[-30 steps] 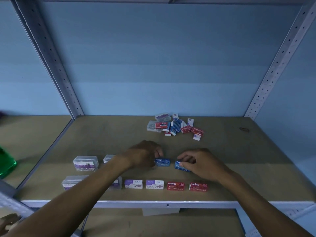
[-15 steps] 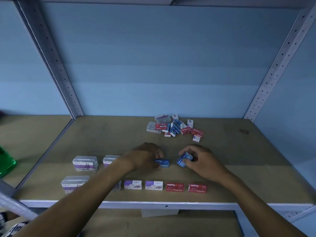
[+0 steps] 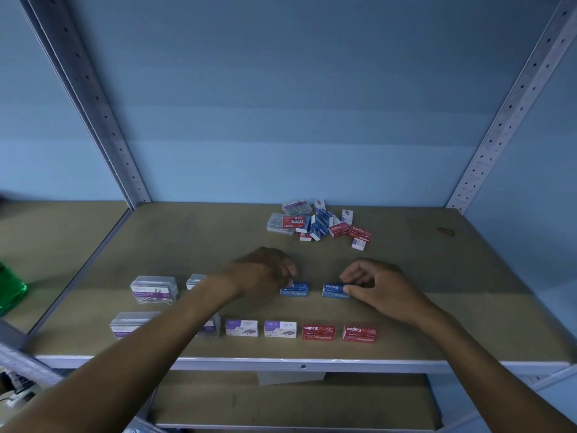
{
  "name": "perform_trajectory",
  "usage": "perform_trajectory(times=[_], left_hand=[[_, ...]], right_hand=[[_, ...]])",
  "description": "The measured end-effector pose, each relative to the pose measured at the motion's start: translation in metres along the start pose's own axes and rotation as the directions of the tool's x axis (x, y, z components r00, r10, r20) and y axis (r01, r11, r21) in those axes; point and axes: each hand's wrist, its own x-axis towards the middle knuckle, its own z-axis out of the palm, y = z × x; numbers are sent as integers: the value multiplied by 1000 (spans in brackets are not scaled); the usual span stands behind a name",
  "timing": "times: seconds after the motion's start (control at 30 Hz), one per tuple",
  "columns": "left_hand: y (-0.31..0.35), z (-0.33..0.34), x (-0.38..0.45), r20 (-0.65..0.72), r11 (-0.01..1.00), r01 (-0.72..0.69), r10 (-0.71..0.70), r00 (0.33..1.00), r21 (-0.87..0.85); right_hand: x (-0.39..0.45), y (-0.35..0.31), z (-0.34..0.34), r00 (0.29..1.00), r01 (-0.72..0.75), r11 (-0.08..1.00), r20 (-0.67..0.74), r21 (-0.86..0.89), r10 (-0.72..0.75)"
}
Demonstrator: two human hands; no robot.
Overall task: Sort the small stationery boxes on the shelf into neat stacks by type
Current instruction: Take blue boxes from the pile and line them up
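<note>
Left hand [image 3: 265, 273] pinching blue staples box [image 3: 296, 290], right hand [image 3: 379, 284] pinching second blue box [image 3: 334, 290], forearms outstretched

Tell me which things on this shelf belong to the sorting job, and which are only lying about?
Belong to the job:
- two blue staple boxes, one at each hand
- two red staple boxes
- two purple-and-white boxes
- clear paper clip boxes
- unsorted heap at the back

Only lying about:
- green object at the left edge
- small brown thing at the right
</note>
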Motion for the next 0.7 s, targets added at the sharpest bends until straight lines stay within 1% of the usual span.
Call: perform_trajectory(times=[0.17, 0.23, 0.3, 0.33, 0.53, 0.63, 0.7], left_hand=[[0, 1, 7, 20, 999, 24, -24, 1000, 27], [-1, 4, 12, 35, 995, 15, -19, 999, 100], [0, 9, 14, 46, 976, -49, 40, 998, 212], [0, 11, 15, 48, 968, -82, 73, 996, 237], [14, 23, 24, 19, 960, -193, 194, 981, 205], [38, 31, 33, -6, 933, -277, 286, 958, 232], [58, 39, 39, -8, 935, -300, 308, 952, 191]], right_hand=[[3, -4, 8, 999, 30, 992, 48, -126, -24], [4, -5, 13, 999, 26, 988, 36, -152, -21], [3, -4, 14, 1000, 21, 986, 24, -167, -18], [2, -4, 12, 1000, 20, 985, 21, -171, -16], [-20, 10, -22, 1000, -17, 988, 9, -154, 19], [-38, 20, -43, 999, -48, 987, 2, -150, 49], [-51, 26, -56, 997, -67, 985, 12, -159, 70]])
